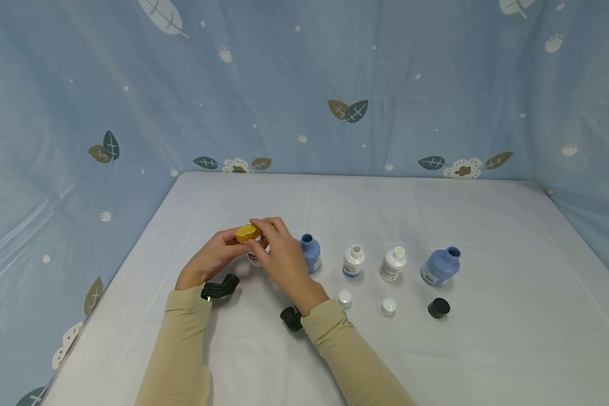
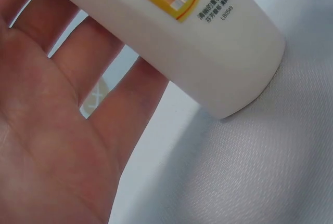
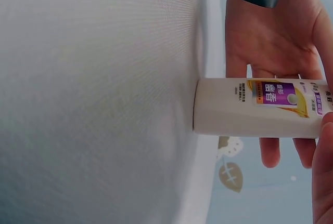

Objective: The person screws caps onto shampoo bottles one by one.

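A white body wash bottle (image 3: 221, 109) with a purple and yellow label stands upright on the table, its flat base touching the cloth. On its top is a yellow cap (image 1: 246, 233). My left hand (image 1: 210, 258) holds the bottle from the left, with fingers passing behind it in the right wrist view. In the left wrist view the palm lies apart from the bottle's lower body. From the right, my right hand (image 1: 286, 262) pinches the cap between thumb and fingers. That hand hides much of the bottle in the head view.
Right of the hands stand a blue bottle (image 1: 312, 256), two small white bottles (image 1: 352, 264) (image 1: 392, 265) and another blue bottle (image 1: 438, 268) with an open mouth. Nearer lie two white caps (image 1: 344, 299) (image 1: 388, 307) and a black cap (image 1: 438, 308). A patterned blue curtain (image 1: 304, 84) surrounds the table.
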Demonstrator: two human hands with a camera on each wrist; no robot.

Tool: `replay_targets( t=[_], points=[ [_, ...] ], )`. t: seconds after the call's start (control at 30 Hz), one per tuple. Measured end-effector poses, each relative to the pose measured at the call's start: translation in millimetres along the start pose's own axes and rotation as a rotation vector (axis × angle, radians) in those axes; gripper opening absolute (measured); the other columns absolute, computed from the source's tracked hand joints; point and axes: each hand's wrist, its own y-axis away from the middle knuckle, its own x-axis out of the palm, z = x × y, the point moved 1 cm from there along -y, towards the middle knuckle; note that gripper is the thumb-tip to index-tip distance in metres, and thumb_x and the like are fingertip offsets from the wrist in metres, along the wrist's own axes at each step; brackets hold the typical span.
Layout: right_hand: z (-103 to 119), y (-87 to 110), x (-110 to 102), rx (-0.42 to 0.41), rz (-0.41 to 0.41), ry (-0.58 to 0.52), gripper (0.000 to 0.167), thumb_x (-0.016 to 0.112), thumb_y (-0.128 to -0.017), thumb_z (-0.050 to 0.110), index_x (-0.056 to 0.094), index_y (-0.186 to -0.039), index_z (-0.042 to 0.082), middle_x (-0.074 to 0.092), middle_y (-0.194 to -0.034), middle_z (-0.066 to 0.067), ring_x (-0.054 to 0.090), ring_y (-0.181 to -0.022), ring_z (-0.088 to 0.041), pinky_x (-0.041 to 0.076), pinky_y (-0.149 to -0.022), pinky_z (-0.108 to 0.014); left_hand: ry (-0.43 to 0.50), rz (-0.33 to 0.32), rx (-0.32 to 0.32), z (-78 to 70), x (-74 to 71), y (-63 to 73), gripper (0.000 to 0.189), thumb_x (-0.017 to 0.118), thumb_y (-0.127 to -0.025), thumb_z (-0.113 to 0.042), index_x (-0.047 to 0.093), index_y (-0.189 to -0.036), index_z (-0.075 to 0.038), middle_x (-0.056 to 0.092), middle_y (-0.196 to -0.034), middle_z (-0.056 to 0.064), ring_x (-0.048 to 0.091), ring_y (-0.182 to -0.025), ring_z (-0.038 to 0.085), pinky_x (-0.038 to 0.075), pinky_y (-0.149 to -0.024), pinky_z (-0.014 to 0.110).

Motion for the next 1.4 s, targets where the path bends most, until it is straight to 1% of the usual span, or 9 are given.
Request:
replay_targets(
  t=[0.5, 0.7, 0.8, 0.9, 1.07, 1.13, 1.23, 1.3, 1.4],
  points=[
    [2.6, 1.1, 0.0, 0.014, -0.002, 0.003, 0.039, 0.060, -0.086, 0.030, 0.053, -0.123, 0.018, 0.047, -0.111, 0.003, 0.043, -0.060, -0.001, 0.036, -0.053, -0.012, -0.009, 0.008, -0.012, -5.4, 1.5, 4.3, 0.047, 0.062, -0.084, -0.016, 0.047, -0.123, 0.004, 0.052, -0.119, 0.006, 0.047, -0.109, 0.018, 0.030, -0.097, 0.041],
    [2.6, 0.8, -1.2, -0.013, -0.016, -0.003, 0.041, 0.061, -0.085, 0.028, 0.053, -0.123, 0.016, 0.048, -0.112, 0.001, 0.047, -0.065, -0.003, 0.037, -0.054, -0.011, 0.006, 0.025, -0.014, -4.1, 0.9, 4.0, 0.047, 0.060, -0.085, -0.013, 0.044, -0.126, 0.005, 0.049, -0.122, 0.008, 0.045, -0.111, 0.019, 0.028, -0.098, 0.043],
    [3.6, -0.4, -4.0, -0.041, -0.028, 0.001, 0.041, 0.062, -0.084, 0.029, 0.053, -0.122, 0.015, 0.048, -0.113, 0.000, 0.049, -0.067, -0.005, 0.037, -0.055, -0.010, 0.015, 0.055, 0.018, -3.4, 0.0, 2.8, 0.045, 0.058, -0.086, -0.011, 0.044, -0.127, 0.002, 0.047, -0.125, 0.009, 0.044, -0.113, 0.020, 0.031, -0.097, 0.038],
    [5.6, -1.8, -8.1, -0.072, -0.038, 0.002, 0.040, 0.060, -0.085, 0.030, 0.053, -0.122, 0.015, 0.048, -0.114, 0.000, 0.050, -0.066, -0.006, 0.037, -0.055, -0.011, 0.033, 0.079, 0.072, -5.2, -1.5, 3.6, 0.042, 0.057, -0.088, -0.012, 0.045, -0.127, -0.003, 0.047, -0.124, 0.009, 0.044, -0.113, 0.021, 0.035, -0.094, 0.032],
    [10.4, -5.0, -17.8, -0.068, -0.054, -0.041, 0.037, 0.056, -0.087, 0.030, 0.053, -0.121, 0.015, 0.048, -0.113, 0.001, 0.048, -0.064, -0.004, 0.038, -0.053, -0.013, 0.140, 0.089, 0.181, -11.8, -3.3, 6.5, 0.040, 0.047, -0.093, -0.024, 0.043, -0.129, -0.007, 0.045, -0.128, 0.010, 0.042, -0.117, 0.025, 0.035, -0.095, 0.033],
    [12.2, -6.2, -21.4, -0.058, -0.055, -0.068, 0.034, 0.055, -0.088, 0.029, 0.055, -0.119, 0.015, 0.049, -0.112, 0.002, 0.047, -0.066, -0.002, 0.039, -0.054, -0.013, 0.176, 0.079, 0.217, -14.6, -3.6, 7.3, 0.039, 0.039, -0.096, -0.026, 0.042, -0.130, -0.007, 0.043, -0.130, 0.011, 0.039, -0.120, 0.027, 0.033, -0.097, 0.035],
    [14.8, -7.4, -25.1, -0.050, -0.038, -0.103, 0.028, 0.054, -0.089, 0.027, 0.058, -0.115, 0.015, 0.052, -0.105, 0.005, 0.047, -0.068, -0.001, 0.040, -0.054, -0.013, 0.178, 0.016, 0.225, -19.8, -2.9, 8.1, 0.037, 0.032, -0.098, -0.023, 0.043, -0.128, -0.007, 0.044, -0.129, 0.011, 0.038, -0.121, 0.026, 0.032, -0.097, 0.037],
    [17.0, -7.9, -27.8, -0.045, -0.016, -0.119, 0.025, 0.054, -0.090, 0.025, 0.059, -0.112, 0.016, 0.054, -0.098, 0.007, 0.046, -0.066, -0.002, 0.040, -0.054, -0.015, 0.140, -0.046, 0.197, -25.5, -0.5, 8.1, 0.035, 0.033, -0.098, -0.023, 0.045, -0.126, -0.006, 0.046, -0.127, 0.011, 0.039, -0.120, 0.025, 0.031, -0.098, 0.038],
    [20.6, -9.2, -32.2, -0.038, 0.032, -0.134, 0.023, 0.053, -0.090, 0.024, 0.061, -0.111, 0.017, 0.055, -0.090, 0.009, 0.044, -0.062, -0.003, 0.039, -0.053, -0.017, 0.051, -0.132, 0.138, -36.9, 5.2, 7.2, 0.035, 0.039, -0.096, -0.026, 0.048, -0.123, -0.005, 0.048, -0.123, 0.011, 0.043, -0.115, 0.024, 0.030, -0.098, 0.040]
  ],
)
